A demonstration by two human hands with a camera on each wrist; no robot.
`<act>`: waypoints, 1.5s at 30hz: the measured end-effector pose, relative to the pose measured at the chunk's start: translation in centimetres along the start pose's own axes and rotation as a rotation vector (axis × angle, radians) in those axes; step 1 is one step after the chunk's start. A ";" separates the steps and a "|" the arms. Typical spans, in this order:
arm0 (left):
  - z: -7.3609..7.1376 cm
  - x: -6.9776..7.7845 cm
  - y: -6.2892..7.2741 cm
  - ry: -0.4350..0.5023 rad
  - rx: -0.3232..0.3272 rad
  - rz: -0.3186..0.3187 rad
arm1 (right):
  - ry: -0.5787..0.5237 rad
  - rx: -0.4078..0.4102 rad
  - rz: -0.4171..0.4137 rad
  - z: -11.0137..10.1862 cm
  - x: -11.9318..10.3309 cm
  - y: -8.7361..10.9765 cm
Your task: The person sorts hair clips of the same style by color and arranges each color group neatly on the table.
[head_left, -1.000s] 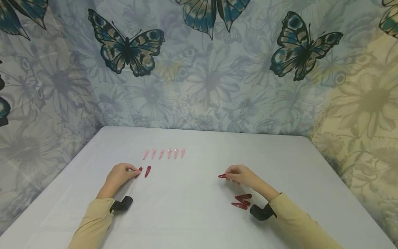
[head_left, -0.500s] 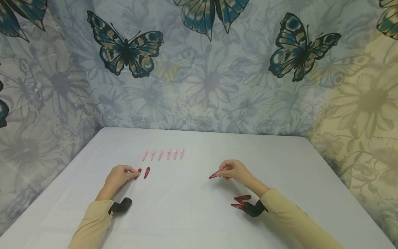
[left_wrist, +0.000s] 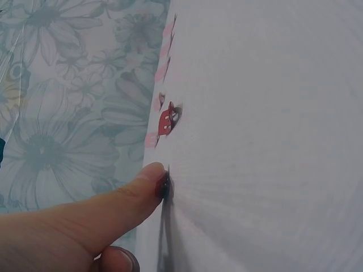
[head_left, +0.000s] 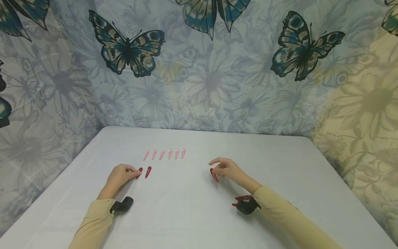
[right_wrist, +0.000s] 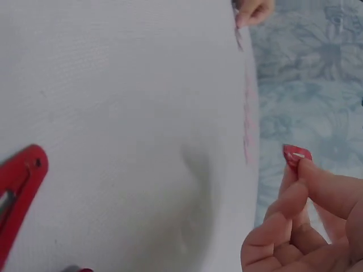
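Observation:
My left hand [head_left: 120,175] rests at the left of the white table, its fingertips pinching a red snap hair clip [head_left: 140,169] that lies there. Another red hair clip [head_left: 148,172] lies just right of it, slanted the same way. Above the table, right of centre, my right hand [head_left: 229,172] pinches a red hair clip [right_wrist: 297,153] between thumb and fingers. In the head view this clip hangs with its narrow end down. Behind the red pair, several pink hair clips [head_left: 162,154] form a row.
More red hair clips [head_left: 244,198] lie loose on the near right of the table [head_left: 186,214], partly hidden by the black wrist camera [head_left: 247,206]. One red clip [right_wrist: 25,175] shows large in the right wrist view. A butterfly-patterned wall [head_left: 211,86] stands behind the table's far edge.
My right hand has moved left with its red hair clip, which has turned from pointing left to pointing down. My index finger has lifted. The left hand has stayed in place.

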State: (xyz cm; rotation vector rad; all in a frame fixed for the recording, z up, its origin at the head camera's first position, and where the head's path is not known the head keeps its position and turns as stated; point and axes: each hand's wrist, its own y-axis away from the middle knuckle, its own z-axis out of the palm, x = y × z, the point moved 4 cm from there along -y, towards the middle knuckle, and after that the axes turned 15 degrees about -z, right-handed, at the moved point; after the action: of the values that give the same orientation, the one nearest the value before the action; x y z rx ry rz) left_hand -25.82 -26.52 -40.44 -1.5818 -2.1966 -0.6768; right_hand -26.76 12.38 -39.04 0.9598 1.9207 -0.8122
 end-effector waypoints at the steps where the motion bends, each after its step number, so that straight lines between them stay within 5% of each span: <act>1: 0.0 0.0 0.0 0.002 -0.005 -0.005 | 0.010 -0.001 0.008 0.0 0.0 -0.1; 9: -0.1 -0.1 -0.3 0.000 0.002 -0.010 | 0.087 -0.087 0.084 0.7 -0.1 -0.8; 25: 0.0 -0.1 -0.1 -0.002 -0.008 -0.011 | 0.059 -0.177 0.079 3.3 -1.4 -3.2; 45: 0.0 -0.2 -0.1 0.008 -0.013 0.009 | -0.146 0.085 0.136 6.7 -1.5 -5.9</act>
State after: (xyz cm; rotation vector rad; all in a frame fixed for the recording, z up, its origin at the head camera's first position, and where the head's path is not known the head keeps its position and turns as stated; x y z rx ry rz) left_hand -25.84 -26.66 -40.54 -1.5914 -2.1822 -0.6959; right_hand -28.66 3.55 -39.72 1.0411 1.6891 -0.8646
